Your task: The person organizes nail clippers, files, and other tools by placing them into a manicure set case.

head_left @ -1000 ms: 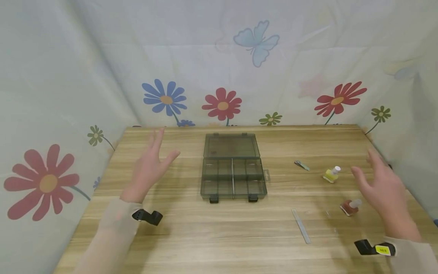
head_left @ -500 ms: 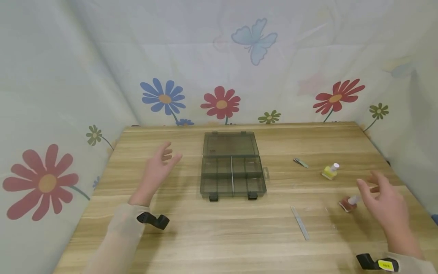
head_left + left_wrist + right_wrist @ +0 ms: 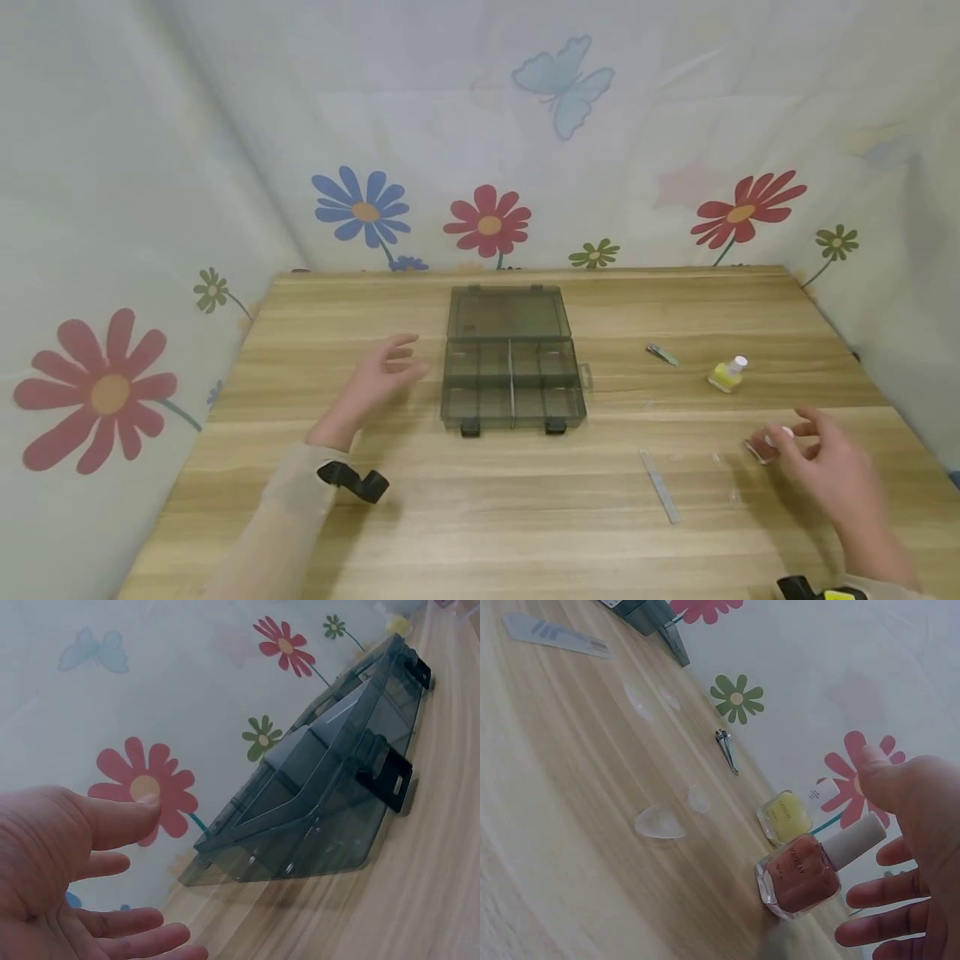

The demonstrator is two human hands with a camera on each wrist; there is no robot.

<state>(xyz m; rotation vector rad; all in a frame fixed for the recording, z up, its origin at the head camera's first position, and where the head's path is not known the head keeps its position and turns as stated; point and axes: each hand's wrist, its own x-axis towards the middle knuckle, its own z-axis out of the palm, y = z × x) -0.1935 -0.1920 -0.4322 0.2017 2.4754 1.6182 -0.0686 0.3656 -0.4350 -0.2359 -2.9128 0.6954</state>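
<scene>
A grey see-through organizer box [image 3: 513, 383] stands with its lid laid back, and a white divider shows inside it. Just left of the box is my left hand [image 3: 369, 385], fingers loosely bent and holding nothing; the left wrist view shows this hand [image 3: 82, 877] apart from the box wall [image 3: 300, 844]. On the right, my right hand [image 3: 832, 471] is over a reddish-brown nail polish bottle [image 3: 802, 876] with a white cap. Thumb and fingers [image 3: 889, 891] lie either side of the cap [image 3: 855, 840], spread apart. Behind it stands a yellow nail polish bottle [image 3: 725, 376].
A nail clipper [image 3: 663, 356] lies right of the box. Nearer the front is a thin grey nail file [image 3: 660, 489]. Several small clear pieces [image 3: 660, 823] lie on the wooden table [image 3: 487, 517] beside the bottles. A flowered cloth [image 3: 420, 108] hangs behind the table.
My left hand has moved right and toward the box, its fingers bending more. My right hand has come down and left to the reddish-brown bottle.
</scene>
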